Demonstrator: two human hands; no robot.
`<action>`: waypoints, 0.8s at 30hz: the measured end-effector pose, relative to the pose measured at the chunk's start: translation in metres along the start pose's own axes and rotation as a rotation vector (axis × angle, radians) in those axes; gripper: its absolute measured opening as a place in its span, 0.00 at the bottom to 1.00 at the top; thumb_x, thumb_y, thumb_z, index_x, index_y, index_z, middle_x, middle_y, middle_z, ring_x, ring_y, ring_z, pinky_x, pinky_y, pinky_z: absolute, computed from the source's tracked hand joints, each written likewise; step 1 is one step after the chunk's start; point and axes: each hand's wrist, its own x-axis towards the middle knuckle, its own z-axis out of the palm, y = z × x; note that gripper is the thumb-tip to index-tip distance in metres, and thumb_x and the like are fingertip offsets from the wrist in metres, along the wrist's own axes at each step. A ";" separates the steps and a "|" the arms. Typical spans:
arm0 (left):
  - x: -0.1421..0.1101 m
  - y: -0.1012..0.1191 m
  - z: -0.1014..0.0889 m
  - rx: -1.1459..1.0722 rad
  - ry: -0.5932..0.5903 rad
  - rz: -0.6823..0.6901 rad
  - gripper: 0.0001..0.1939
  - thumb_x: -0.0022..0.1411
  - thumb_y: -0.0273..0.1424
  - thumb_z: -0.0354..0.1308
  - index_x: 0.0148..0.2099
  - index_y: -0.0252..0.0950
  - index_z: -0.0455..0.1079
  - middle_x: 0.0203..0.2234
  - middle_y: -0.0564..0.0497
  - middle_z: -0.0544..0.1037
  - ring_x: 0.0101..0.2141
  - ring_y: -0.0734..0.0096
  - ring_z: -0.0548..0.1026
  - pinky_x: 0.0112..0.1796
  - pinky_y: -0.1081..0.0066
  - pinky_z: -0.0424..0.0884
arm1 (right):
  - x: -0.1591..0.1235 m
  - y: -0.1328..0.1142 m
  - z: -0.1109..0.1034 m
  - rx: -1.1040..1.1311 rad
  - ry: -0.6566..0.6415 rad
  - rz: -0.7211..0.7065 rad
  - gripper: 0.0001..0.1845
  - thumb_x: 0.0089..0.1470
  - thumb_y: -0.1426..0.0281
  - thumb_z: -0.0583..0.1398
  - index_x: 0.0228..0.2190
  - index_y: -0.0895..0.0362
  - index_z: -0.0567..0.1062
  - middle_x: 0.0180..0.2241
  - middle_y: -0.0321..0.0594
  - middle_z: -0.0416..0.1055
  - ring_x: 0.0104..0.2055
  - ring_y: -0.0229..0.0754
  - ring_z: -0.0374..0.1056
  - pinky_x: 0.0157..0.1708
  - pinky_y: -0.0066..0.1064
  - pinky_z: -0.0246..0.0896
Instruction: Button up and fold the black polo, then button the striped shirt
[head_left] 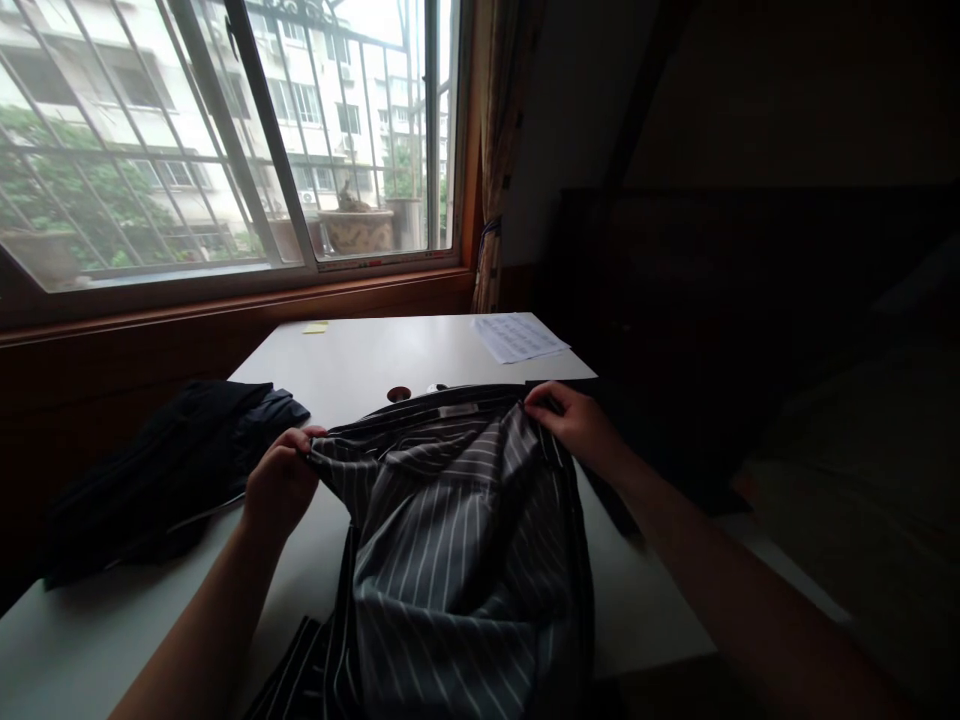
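Observation:
A grey garment with thin white stripes [457, 540] lies spread on the white table [375, 355], its lower part hanging over the near edge. My left hand [279, 485] is closed on the garment's upper left corner. My right hand [574, 420] pinches its upper right corner near the waistband or collar edge. Both hands hold the top edge stretched between them. A small pale label [457, 410] shows on that edge.
A pile of dark clothing [161, 470] lies on the table's left. A printed paper sheet [517, 336] rests at the far right corner, a yellow sticky note [315, 327] at the far edge, a small round dark object [398, 394] beyond the garment. A barred window [225, 140] lies behind; dark furniture [787, 300] stands right.

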 end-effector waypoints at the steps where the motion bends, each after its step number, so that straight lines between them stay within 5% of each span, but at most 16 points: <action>1: -0.001 0.001 0.003 -0.028 -0.015 -0.006 0.06 0.52 0.32 0.62 0.26 0.37 0.69 0.36 0.48 0.75 0.33 0.66 0.74 0.32 0.67 0.75 | 0.000 0.000 -0.003 -0.062 0.072 -0.036 0.06 0.55 0.66 0.61 0.35 0.54 0.76 0.35 0.38 0.75 0.38 0.44 0.70 0.41 0.36 0.62; 5: -0.003 -0.004 0.010 -0.013 -0.014 -0.001 0.07 0.52 0.31 0.66 0.33 0.36 0.72 0.36 0.51 0.73 0.32 0.74 0.72 0.34 0.76 0.72 | 0.001 -0.002 -0.012 -0.224 0.144 -0.211 0.06 0.57 0.69 0.59 0.37 0.52 0.75 0.37 0.39 0.74 0.42 0.47 0.70 0.45 0.39 0.63; 9: -0.005 -0.014 0.012 0.288 -0.012 0.040 0.17 0.48 0.28 0.70 0.42 0.39 0.74 0.34 0.53 0.73 0.32 0.73 0.72 0.35 0.75 0.71 | 0.006 -0.004 -0.017 -0.294 0.136 -0.269 0.10 0.57 0.72 0.57 0.41 0.51 0.74 0.42 0.41 0.74 0.46 0.49 0.70 0.49 0.41 0.63; 14: -0.002 -0.009 0.012 0.825 -0.009 0.358 0.16 0.49 0.27 0.69 0.43 0.43 0.77 0.42 0.48 0.73 0.46 0.60 0.71 0.51 0.64 0.68 | 0.017 -0.006 -0.023 -0.364 0.142 -0.203 0.21 0.56 0.74 0.58 0.52 0.49 0.71 0.47 0.43 0.74 0.49 0.53 0.70 0.51 0.44 0.62; 20: 0.023 0.041 0.010 1.074 0.016 0.546 0.15 0.56 0.29 0.64 0.48 0.42 0.75 0.45 0.49 0.72 0.41 0.62 0.72 0.50 0.63 0.68 | 0.049 0.013 -0.028 -0.118 0.295 -0.087 0.18 0.49 0.68 0.65 0.45 0.53 0.76 0.38 0.41 0.75 0.43 0.48 0.71 0.50 0.43 0.64; 24: 0.054 0.084 0.017 1.142 0.057 0.373 0.11 0.55 0.32 0.67 0.42 0.36 0.76 0.30 0.54 0.76 0.33 0.67 0.72 0.32 0.75 0.70 | 0.076 0.024 -0.026 0.318 0.294 0.095 0.19 0.43 0.64 0.68 0.40 0.56 0.77 0.37 0.41 0.75 0.40 0.46 0.72 0.42 0.39 0.69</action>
